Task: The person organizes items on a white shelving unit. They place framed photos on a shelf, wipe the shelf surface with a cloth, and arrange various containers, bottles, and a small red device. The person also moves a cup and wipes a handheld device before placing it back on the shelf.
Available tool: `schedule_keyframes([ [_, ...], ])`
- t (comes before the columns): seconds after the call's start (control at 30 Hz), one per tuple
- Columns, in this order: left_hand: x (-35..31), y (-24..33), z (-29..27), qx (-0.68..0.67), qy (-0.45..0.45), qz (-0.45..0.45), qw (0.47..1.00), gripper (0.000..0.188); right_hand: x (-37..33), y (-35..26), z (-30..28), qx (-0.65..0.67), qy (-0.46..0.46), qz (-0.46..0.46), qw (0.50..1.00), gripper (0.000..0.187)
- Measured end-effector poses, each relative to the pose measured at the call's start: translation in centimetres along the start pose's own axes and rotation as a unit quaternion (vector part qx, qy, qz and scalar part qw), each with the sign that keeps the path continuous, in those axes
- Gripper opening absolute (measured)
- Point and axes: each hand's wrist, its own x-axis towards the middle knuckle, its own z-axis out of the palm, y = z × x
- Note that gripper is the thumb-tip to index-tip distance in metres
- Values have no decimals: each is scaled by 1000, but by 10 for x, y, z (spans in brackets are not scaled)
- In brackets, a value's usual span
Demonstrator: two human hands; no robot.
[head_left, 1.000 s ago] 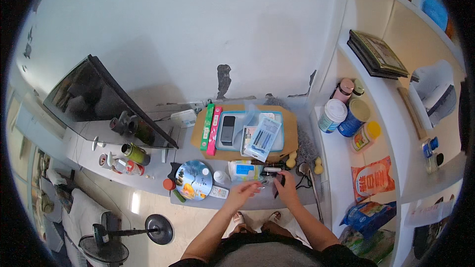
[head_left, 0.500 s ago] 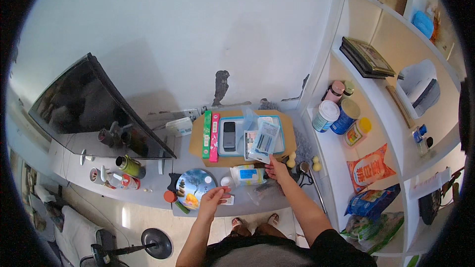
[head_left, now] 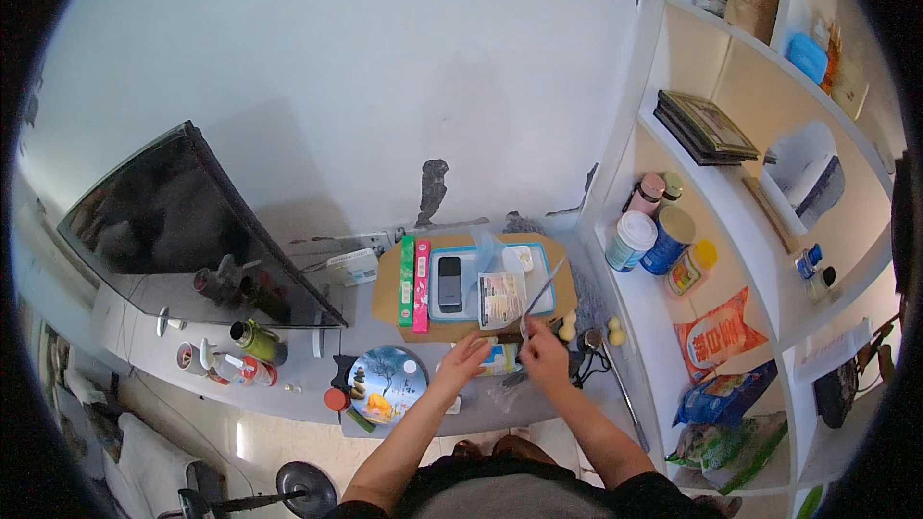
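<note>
My right hand is closed on the lower end of a flat clear blister pack, turned nearly edge-on and tilted up to the right. Close by, my left hand has its fingers stretched toward the right hand, and nothing shows in it. Beneath the hands lies a soft wipes packet, partly covered by them. Behind them, a printed card and a black rectangular device rest in a white tray with a blue rim.
The tray sits on brown cardboard beside a green box and a pink box. A round picture disc lies front left. A monitor stands left; shelves with jars and packets rise at right.
The blister pack has turned from face-up over the tray to nearly edge-on, uncovering the printed card. My left hand has moved right and forward, and its fingers have straightened.
</note>
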Motion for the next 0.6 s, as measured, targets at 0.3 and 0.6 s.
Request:
schedule_keyframes([
  [0.3, 24, 2, 19, -176, -4, 33, 984, 23, -3, -51, -39, 19, -102, -180, 978, 17],
  [0.6, 20, 13, 18, -247, -48, 24, 968, 27, 2, -24, -50, 279, -48, 185, 941, 27],
])
